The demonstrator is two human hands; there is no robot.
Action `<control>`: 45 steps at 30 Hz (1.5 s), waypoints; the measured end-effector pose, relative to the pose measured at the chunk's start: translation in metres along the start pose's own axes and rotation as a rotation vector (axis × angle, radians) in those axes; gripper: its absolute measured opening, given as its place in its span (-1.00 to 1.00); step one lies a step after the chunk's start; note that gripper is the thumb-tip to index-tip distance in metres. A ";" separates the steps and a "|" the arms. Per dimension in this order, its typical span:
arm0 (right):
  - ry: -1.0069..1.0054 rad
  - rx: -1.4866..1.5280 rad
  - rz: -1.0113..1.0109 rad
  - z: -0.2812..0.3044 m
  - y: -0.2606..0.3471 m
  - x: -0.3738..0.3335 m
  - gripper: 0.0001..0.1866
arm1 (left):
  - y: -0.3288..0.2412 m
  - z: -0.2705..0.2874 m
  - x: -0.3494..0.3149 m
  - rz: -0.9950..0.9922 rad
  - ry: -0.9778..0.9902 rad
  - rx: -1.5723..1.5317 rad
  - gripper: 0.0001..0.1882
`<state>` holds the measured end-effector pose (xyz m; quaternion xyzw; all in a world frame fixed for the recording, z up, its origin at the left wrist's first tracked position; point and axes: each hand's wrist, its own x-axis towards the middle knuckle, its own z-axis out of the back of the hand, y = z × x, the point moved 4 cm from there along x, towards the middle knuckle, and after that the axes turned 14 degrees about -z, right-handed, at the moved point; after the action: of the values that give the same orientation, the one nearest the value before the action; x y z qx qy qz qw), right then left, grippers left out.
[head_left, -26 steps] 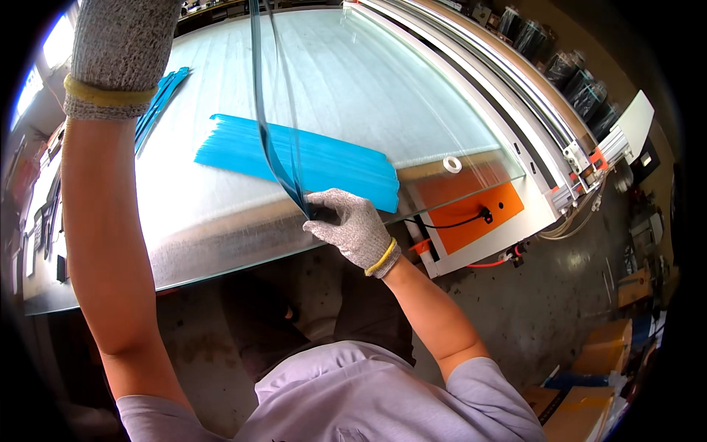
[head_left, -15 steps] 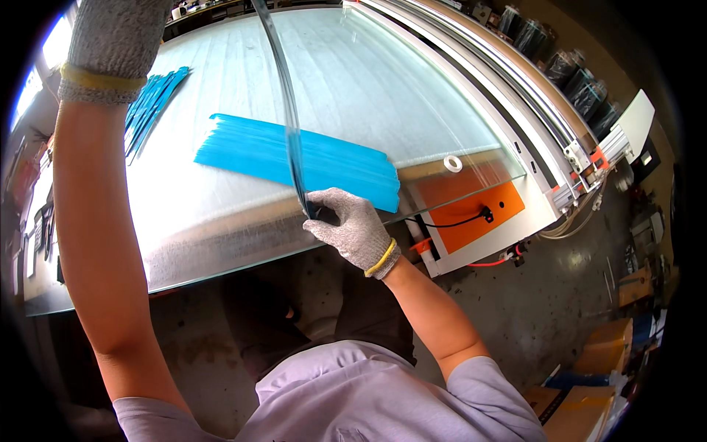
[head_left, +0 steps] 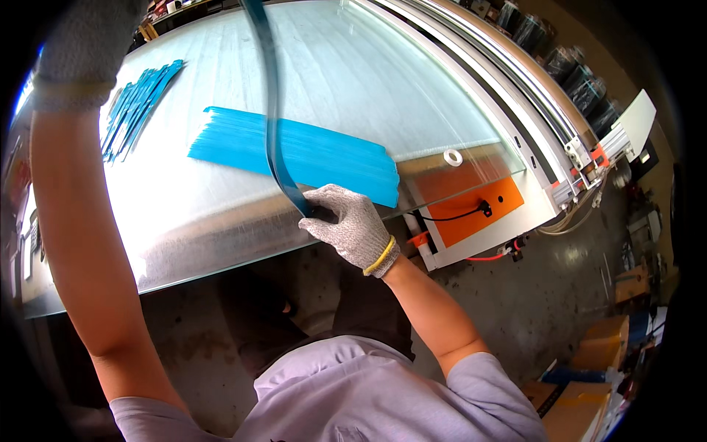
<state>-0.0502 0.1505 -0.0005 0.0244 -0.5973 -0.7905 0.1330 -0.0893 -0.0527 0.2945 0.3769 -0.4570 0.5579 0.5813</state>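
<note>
My right hand [head_left: 345, 225], in a grey knit glove with a yellow cuff edge, is closed on the lower end of a long, thin, dark blue strip [head_left: 274, 140]. From there the strip curves upward and leaves the picture at the top. My left hand [head_left: 92, 44], gloved alike, is raised at the upper left; its fingers lie beyond the picture's edge. Beneath the strip, a bright blue stack of narrow strips [head_left: 324, 158] rests on the glass-topped table [head_left: 221, 236]. Farther left lies a looser, fanned bunch of blue strips [head_left: 143, 107].
A white ring [head_left: 453, 158] sits near the table's right corner. Along the right side runs a white machine frame with a metal rail [head_left: 508, 77], an orange panel [head_left: 479, 210] and a black cable. Cardboard boxes [head_left: 582, 398] stand on the floor at the lower right.
My left hand has shifted left, toward the picture's edge. The strip now bows more and shows its flat blue side, with its upper part farther left. My right hand barely moved.
</note>
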 end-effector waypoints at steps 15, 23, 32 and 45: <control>0.059 -0.425 -0.086 0.049 -0.007 -0.087 -0.65 | -0.080 0.032 -0.220 0.671 -0.558 0.361 -0.36; 0.171 -0.399 -0.480 0.057 -0.085 -0.144 -0.62 | -0.069 -0.054 -0.249 0.852 -0.583 0.220 -0.18; 0.228 -0.400 -0.517 0.054 -0.098 -0.156 -0.60 | -0.074 -0.064 -0.243 0.899 -0.477 0.139 -0.33; -0.230 -0.663 -0.024 0.069 0.001 -0.106 -0.60 | -0.093 0.030 -0.296 0.979 -0.438 0.566 -0.63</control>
<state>0.0385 0.2407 0.0071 -0.1021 -0.3188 -0.9406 0.0563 0.0117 -0.1800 0.0287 0.3689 -0.5201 0.7699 0.0264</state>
